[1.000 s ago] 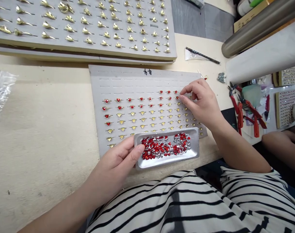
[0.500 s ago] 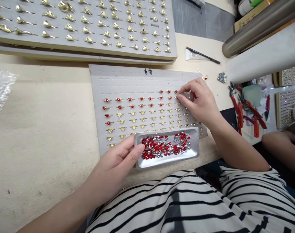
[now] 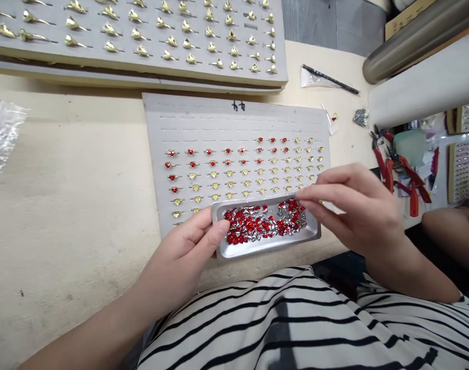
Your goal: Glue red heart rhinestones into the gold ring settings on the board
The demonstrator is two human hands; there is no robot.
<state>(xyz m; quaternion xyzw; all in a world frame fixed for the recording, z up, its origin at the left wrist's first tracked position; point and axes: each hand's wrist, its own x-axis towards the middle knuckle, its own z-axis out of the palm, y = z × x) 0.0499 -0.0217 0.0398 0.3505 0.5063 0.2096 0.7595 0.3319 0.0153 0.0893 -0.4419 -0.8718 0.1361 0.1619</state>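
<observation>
My left hand (image 3: 188,252) grips the left end of a small silver tray (image 3: 268,247), thumb over its rim. Red heart-shaped stones (image 3: 253,226) with silver backs lie in the tray. At the tray's upper right rim is my right hand (image 3: 350,210), thumb and forefinger close together; whether anything is between the tips is too small to tell. Behind the tray a grey foam board (image 3: 203,115) carries rows of gold rings, some with red stones (image 3: 228,150) and others plain gold (image 3: 260,171). The tray hides part of the lower rows.
A thicker foam block (image 3: 149,64) with gold rings stands at the back left. To the right are a black pen-like stick (image 3: 330,79), red-handled pliers (image 3: 413,185), a white roll (image 3: 423,92) and a person's arm (image 3: 450,231). A plastic bag (image 3: 3,136) lies far left.
My right hand has moved from the rings on the board down to the tray's right end. A third red stone now shows in the second row there. The view has shifted slightly.
</observation>
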